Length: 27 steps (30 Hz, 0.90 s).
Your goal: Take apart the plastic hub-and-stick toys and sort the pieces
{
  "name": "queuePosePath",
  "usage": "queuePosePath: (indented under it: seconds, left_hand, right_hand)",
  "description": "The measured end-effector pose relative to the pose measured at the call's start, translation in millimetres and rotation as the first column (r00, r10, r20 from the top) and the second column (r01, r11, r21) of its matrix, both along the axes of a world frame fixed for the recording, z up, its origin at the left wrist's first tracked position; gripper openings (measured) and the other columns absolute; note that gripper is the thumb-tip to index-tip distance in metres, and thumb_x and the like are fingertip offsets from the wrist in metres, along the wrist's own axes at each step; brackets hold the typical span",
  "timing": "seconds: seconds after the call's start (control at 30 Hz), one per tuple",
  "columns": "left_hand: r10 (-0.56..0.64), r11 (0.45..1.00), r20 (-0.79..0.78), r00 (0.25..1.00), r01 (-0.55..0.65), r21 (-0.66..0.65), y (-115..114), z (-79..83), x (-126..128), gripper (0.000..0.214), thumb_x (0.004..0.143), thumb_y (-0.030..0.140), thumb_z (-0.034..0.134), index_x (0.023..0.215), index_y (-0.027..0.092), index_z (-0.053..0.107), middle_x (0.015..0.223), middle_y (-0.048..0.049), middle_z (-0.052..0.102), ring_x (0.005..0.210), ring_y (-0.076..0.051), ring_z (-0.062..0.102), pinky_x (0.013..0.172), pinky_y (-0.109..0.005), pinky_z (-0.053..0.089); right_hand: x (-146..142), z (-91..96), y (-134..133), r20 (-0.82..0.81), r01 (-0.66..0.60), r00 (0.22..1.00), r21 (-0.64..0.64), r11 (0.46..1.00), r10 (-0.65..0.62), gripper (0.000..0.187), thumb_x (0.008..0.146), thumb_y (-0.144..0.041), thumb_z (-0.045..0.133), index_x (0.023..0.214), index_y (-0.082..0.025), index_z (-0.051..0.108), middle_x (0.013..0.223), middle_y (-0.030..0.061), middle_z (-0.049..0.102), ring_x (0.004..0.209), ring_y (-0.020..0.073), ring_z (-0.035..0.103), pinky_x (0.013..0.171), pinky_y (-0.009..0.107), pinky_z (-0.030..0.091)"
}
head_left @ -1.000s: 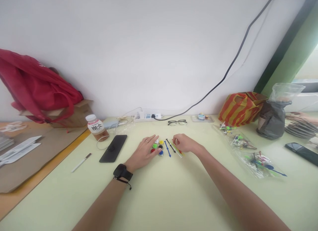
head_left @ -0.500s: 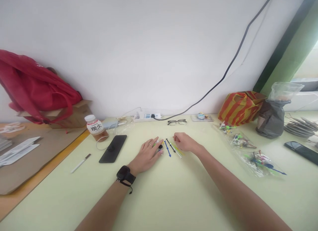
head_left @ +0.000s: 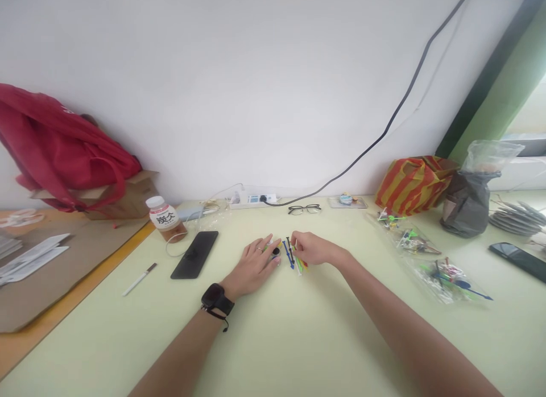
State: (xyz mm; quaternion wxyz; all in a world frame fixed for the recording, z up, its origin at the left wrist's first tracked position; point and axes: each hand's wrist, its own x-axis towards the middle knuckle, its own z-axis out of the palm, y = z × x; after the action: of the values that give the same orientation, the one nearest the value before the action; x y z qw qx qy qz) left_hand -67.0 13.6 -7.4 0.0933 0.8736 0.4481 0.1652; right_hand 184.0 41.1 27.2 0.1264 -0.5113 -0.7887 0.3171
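Note:
My left hand [head_left: 255,265] lies on the table with its fingers stretched out and slightly spread. Small round pieces, one a black disc [head_left: 276,251], sit by its fingertips, partly covered. My right hand [head_left: 314,248] is closed, its fingertips down at a bunch of thin plastic arrows. White, green, yellow and red ones show below those fingers; their upper parts are hidden. A blue arrow [head_left: 288,255] and a black arrow [head_left: 290,250] lie just left of the fingertips, close against the others.
Left of my hands are a black phone [head_left: 195,255], a white stick [head_left: 139,280] and a bottle [head_left: 166,218]. Glasses [head_left: 304,209] and a power strip [head_left: 251,201] lie near the wall. Clear bags of plastic parts [head_left: 454,283], a striped bag [head_left: 412,183] and another phone [head_left: 518,263] are on the right.
My right hand has shifted slightly left, its fingertips lower. The arrows under it have moved left, closer to the blue and black ones, and a red one shows. My left hand stays put.

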Motion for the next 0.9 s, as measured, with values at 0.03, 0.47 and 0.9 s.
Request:
queuePosePath:
  seconds: [0.03, 0.47, 0.9]
  left_hand:
    - [0.006, 1.0, 0.0, 1.0, -0.006, -0.005, -1, 0.3, 1, 0.055, 0.107, 0.055, 0.037, 0.158, 0.038, 0.039, 0.168, -0.006, 0.034, 0.151, -0.034, 0.032, 0.121, -0.057, 0.028]
    - [0.05, 0.993, 0.007, 0.999, -0.049, -0.105, -9, 13.0, 4, 0.082, 0.094, 0.072, 0.05, 0.164, 0.04, 0.022, 0.173, -0.0055, 0.02, 0.156, -0.039, 0.019, 0.123, -0.059, 0.024]
    - [0.079, 0.997, 0.051, 0.996, -0.078, -0.011, -9, 13.2, 13, 0.086, 0.088, 0.07, 0.063, 0.16, 0.035, 0.032, 0.168, -0.0088, 0.03, 0.151, -0.036, 0.029, 0.121, -0.055, 0.03]
  right_hand:
    - [-4, -1.4, -1, -0.016, -0.007, 1.0, 0.009, 1.0, 0.008, 0.019, 0.087, -0.016, 0.063, 0.105, -0.021, 0.056, 0.084, 0.0017, 0.069, 0.071, 0.0149, 0.061, 0.06, 0.023, 0.04]
    - [-25, -20.9, -1, -0.182, 0.037, 0.983, 0.213, 0.976, 0.003, 0.015, 0.093, -0.012, 0.051, 0.104, -0.02, 0.055, 0.088, 0.0026, 0.063, 0.076, 0.0159, 0.058, 0.066, 0.026, 0.043]
    - [-19, -60.3, 24, -0.411, 0.112, 0.911, 0.308, 0.945, 0.026, 0.028, 0.092, -0.014, 0.056, 0.118, -0.019, 0.064, 0.116, 0.0092, 0.063, 0.09, 0.0174, 0.065, 0.084, 0.033, 0.054]
